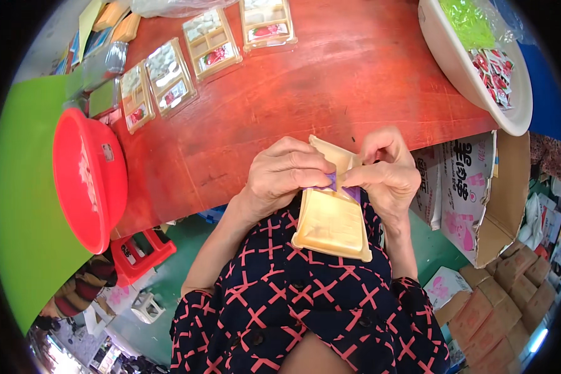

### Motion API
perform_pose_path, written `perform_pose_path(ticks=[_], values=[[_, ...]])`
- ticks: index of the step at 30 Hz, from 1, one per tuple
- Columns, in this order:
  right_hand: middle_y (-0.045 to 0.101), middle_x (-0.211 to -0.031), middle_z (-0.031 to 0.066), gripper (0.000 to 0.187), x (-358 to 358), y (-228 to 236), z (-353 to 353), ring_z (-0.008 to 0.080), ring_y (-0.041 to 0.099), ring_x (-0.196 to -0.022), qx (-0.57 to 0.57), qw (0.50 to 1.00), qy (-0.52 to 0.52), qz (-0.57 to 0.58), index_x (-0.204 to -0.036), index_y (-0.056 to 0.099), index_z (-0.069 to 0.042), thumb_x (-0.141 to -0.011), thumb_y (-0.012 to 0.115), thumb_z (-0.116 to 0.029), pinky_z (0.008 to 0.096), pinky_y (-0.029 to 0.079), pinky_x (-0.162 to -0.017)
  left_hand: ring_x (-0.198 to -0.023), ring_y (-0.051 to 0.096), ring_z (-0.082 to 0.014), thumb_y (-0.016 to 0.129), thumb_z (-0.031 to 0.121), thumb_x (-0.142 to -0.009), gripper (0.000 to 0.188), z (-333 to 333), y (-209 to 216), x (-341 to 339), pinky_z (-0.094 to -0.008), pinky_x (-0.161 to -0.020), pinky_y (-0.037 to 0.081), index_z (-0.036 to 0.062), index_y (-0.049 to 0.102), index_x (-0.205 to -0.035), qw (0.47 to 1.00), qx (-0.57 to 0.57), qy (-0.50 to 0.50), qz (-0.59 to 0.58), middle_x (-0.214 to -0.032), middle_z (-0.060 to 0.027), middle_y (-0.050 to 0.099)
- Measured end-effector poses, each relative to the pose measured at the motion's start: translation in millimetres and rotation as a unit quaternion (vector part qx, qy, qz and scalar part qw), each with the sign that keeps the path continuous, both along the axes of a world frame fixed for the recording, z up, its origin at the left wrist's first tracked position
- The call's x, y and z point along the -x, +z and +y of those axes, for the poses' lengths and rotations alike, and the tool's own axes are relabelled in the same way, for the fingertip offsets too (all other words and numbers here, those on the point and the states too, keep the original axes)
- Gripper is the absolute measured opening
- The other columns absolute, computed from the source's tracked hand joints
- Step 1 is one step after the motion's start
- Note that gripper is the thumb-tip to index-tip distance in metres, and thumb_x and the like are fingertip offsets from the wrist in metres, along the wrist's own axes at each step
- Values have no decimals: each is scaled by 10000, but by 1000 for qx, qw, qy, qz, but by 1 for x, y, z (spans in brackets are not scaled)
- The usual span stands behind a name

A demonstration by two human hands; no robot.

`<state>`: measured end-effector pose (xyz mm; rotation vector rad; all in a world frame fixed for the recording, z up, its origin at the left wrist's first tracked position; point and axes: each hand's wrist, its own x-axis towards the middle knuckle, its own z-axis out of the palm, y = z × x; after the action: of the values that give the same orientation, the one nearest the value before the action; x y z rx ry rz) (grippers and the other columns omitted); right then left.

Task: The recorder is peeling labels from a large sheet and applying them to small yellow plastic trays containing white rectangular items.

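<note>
Just in front of my body, a shallow gold plastic box (331,223) is held tilted, its far corner near the table's front edge. A purple strip (351,192) lies across its middle. My left hand (290,171) is closed on the box's left side, fingertips pressed on the strip. From the right, my right hand (388,174) pinches at the strip with thumb and forefinger, the other fingers curled. The fingers partly hide the strip, so its ends cannot be made out.
Several filled gold trays (210,45) with pale pieces and red-printed sachets line the far left of the red table (305,93). A red basin (113,168) stands left. At right, a white basin (522,93) holds sachets and green packets; an open carton (474,193) stands below.
</note>
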<state>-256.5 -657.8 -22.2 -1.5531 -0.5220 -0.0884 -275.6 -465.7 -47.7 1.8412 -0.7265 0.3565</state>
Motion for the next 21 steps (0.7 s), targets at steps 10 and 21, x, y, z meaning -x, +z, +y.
perform_pose_path(ticks=[10,21], values=[[667,-822,110,228,10,-5,14,170,634,-695,58,998,-13,19,-937,707,2,-730,639,67,256,502,-625,-787,679,-244,713,69,-672,244,-7,-1,6,-321,-679,547,38,691,-913,985,52,166,-4,-863,-92,698],[614,-1080,201,603,-15,-5,16,330,597,-969,129,975,177,-25,-1144,572,34,-893,492,-508,387,464,-844,-725,656,-258,666,18,-724,188,6,0,8,-333,-638,528,13,675,-912,968,73,217,106,-790,-97,672]])
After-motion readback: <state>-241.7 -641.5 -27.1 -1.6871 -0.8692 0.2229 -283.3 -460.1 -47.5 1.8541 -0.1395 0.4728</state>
